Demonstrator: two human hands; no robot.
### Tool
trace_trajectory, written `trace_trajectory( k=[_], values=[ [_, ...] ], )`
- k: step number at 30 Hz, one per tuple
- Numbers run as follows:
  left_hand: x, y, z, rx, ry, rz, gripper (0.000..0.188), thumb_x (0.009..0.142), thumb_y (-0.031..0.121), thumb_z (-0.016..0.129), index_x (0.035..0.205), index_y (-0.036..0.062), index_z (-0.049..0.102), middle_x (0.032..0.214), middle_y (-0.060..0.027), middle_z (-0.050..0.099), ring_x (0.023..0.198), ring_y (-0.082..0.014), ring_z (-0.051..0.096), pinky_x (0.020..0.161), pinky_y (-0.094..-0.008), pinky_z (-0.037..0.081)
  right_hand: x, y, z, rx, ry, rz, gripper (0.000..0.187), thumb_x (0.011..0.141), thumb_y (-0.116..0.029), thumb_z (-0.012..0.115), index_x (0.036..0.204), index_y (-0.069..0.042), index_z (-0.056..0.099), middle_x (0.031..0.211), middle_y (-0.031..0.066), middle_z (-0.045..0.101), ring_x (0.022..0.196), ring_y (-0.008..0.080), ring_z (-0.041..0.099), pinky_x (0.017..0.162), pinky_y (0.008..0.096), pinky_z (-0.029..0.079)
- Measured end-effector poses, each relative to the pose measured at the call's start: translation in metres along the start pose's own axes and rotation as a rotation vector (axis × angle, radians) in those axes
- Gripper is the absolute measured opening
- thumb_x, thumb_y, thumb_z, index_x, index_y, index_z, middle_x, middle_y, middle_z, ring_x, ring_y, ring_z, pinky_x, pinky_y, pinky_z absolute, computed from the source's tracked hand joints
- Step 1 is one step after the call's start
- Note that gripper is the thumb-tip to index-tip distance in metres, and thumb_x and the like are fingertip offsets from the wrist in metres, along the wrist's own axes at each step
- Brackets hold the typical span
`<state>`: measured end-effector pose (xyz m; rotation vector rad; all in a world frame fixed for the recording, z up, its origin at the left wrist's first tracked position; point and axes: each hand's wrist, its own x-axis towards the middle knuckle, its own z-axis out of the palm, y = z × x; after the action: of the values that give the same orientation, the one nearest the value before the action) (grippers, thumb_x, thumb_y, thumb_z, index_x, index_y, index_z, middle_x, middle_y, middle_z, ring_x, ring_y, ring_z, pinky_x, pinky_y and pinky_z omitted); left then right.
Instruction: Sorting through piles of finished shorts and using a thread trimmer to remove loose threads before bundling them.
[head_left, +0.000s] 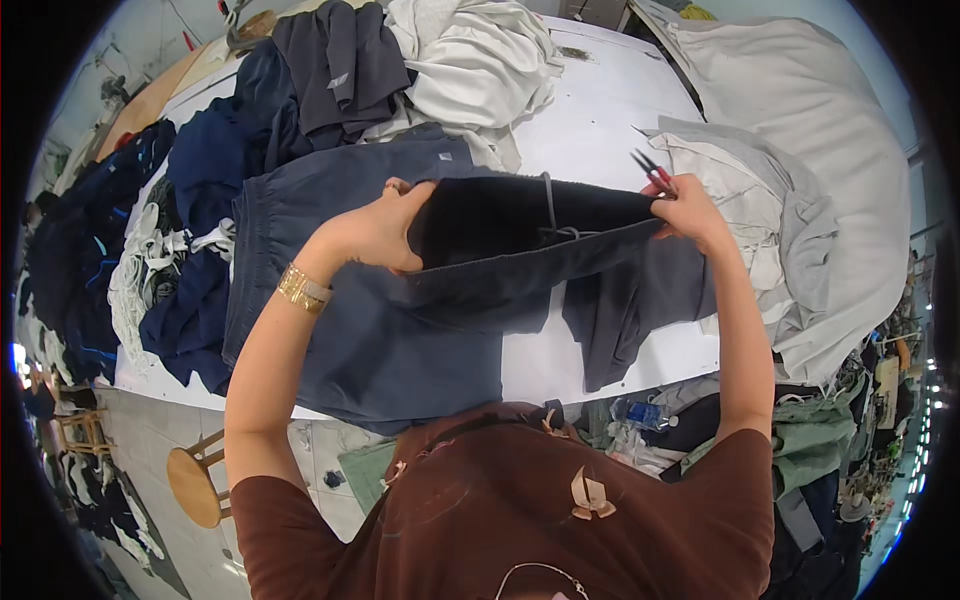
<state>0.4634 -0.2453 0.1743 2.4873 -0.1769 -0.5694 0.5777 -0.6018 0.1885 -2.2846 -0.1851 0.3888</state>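
Observation:
A pair of dark grey drawstring pants (pixel 500 285) is stretched open at the waist between my hands, its dark inside showing and a grey drawstring (pixel 549 205) hanging across the opening. My left hand (pixel 378 228) grips the waistband's left end, thumb and fingers spread along the edge. At the other end, my right hand (pixel 690 212) pinches the waistband and also keeps hold of small thread snips (pixel 654 173) with red handles, blades pointing up and away. Beneath, a stack of slate-blue pants (pixel 340 350) lies flat on the white table (pixel 560 360).
Heaped dark garments (pixel 240 125) and white cloth (pixel 470 60) cover the far left of the table. Pale grey fabric (pixel 800 100) piles up on the right. A wooden stool (pixel 195 487) stands on the floor at left. Near the right front edge lies a plastic bottle (pixel 645 414) among cloth.

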Motion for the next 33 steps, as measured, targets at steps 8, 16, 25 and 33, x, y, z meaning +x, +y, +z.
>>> trace_trajectory(
  k=[8,16,25,33],
  values=[
    [0.012,-0.011,0.025,0.022,0.239,0.051,0.092,0.059,0.004,0.068,0.139,0.0042,0.023,0.130,-0.0404,0.021,0.103,-0.0412,0.053,0.074,-0.0359,0.053,0.000,0.014,0.016,0.027,0.117,-0.083,0.022,0.071,-0.004,0.051,0.089,0.003,0.062,0.063,0.0047,0.056,0.042,0.0106,0.049,0.042,0.0236,0.045],
    [-0.021,0.022,0.005,0.023,0.486,0.144,0.087,0.060,0.005,0.068,0.137,-0.0009,0.027,0.128,-0.0356,0.030,0.126,-0.0419,0.031,0.098,-0.0335,0.038,-0.030,-0.020,-0.005,0.118,0.340,-0.253,0.023,0.070,-0.003,0.050,0.088,0.003,0.063,0.055,0.0013,0.052,0.042,0.0063,0.044,0.043,0.0223,0.043],
    [0.022,-0.020,0.036,-0.124,0.012,-0.047,0.094,0.059,0.010,0.071,0.139,0.0015,0.022,0.124,-0.0385,0.035,0.125,-0.0364,0.035,0.086,-0.0335,0.047,0.002,0.028,0.025,-0.003,0.010,0.060,0.021,0.070,-0.004,0.053,0.087,0.006,0.062,0.069,0.0088,0.059,0.057,0.0183,0.060,0.051,0.0306,0.055],
    [-0.018,-0.009,0.025,0.031,0.385,0.230,0.066,0.068,0.007,0.060,0.131,0.0032,0.043,0.111,-0.0266,0.050,0.118,-0.0352,0.043,0.091,-0.0334,0.043,-0.021,-0.002,0.002,0.137,0.206,-0.117,0.023,0.070,-0.004,0.053,0.090,0.005,0.063,0.067,0.0054,0.056,0.055,0.0142,0.056,0.048,0.0266,0.051]
  ],
)
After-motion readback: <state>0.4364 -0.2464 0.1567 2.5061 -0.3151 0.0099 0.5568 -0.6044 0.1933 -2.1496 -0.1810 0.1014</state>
